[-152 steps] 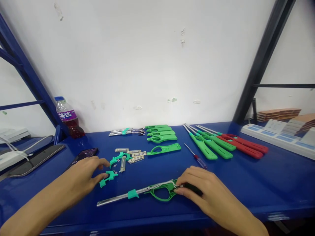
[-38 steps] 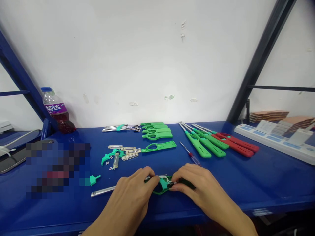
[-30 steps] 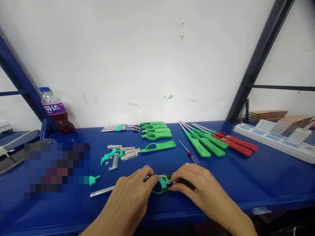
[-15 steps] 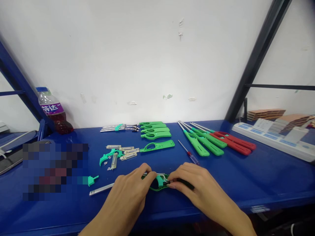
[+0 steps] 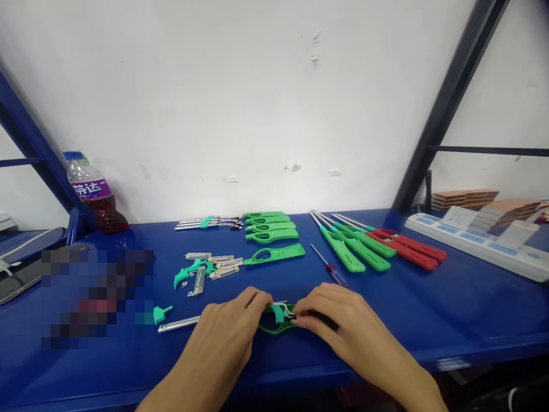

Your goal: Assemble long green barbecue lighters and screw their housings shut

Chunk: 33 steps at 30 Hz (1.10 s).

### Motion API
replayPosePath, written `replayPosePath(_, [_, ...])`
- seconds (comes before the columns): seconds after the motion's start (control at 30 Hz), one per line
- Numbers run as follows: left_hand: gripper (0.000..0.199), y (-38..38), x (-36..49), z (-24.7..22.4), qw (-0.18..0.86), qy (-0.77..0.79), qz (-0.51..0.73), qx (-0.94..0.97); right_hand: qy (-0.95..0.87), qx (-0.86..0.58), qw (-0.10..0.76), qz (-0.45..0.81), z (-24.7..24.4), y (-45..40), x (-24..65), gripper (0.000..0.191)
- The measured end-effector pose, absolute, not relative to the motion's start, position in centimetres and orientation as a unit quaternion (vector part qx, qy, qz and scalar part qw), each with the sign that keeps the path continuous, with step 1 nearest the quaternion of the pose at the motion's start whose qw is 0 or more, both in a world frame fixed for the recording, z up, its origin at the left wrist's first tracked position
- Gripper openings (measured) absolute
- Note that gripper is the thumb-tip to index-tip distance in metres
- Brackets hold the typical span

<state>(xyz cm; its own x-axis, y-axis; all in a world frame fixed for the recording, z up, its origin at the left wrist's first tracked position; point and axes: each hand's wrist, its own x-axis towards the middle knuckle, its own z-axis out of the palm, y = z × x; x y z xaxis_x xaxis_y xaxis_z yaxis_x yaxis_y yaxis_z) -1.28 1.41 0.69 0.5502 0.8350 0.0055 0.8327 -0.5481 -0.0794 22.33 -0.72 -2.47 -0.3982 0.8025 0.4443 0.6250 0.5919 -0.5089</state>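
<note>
A green half-shell of a long-nosed lighter point(image 5: 269, 330) lies on the blue table between my hands, its inside facing up. A teal trigger point(image 5: 281, 313) and thin white wires sit in it. My left hand point(image 5: 234, 320) is closed over the shell's front end, near the metal lighter tube point(image 5: 178, 324) that sticks out to the left. The fingers of my right hand point(image 5: 330, 313) pinch a small black part point(image 5: 292, 316) at the trigger's right side; the shell's rear lies under that hand.
Behind are clear fuel tanks point(image 5: 198, 281), teal triggers, green half-shells point(image 5: 272, 234) and metal tubes point(image 5: 206, 223). A screwdriver point(image 5: 335, 274) lies before assembled green and red lighters point(image 5: 405, 252). At right is a power strip point(image 5: 476, 243); at left, a bottle point(image 5: 96, 194) and a teal piece point(image 5: 160, 314).
The left end of the metal tube has risen slightly and shifted a little to the right. My left fingers have moved slightly off the trigger; my right hand has hardly moved.
</note>
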Motion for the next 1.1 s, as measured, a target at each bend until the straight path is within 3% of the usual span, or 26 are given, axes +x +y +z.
replayPosePath(0.53, [0.044,1.45,-1.55,0.51,-0.001,-0.473,0.001,-0.881,-0.823,-0.444,0.33,0.133,-2.43,-0.72,22.36,0.009])
replayPosePath(1.1, [0.064,1.02,-1.16,0.68,0.097,-0.444,0.046,-0.89,-0.824,-0.438,0.333,0.135,-2.41,-0.7,22.24,0.009])
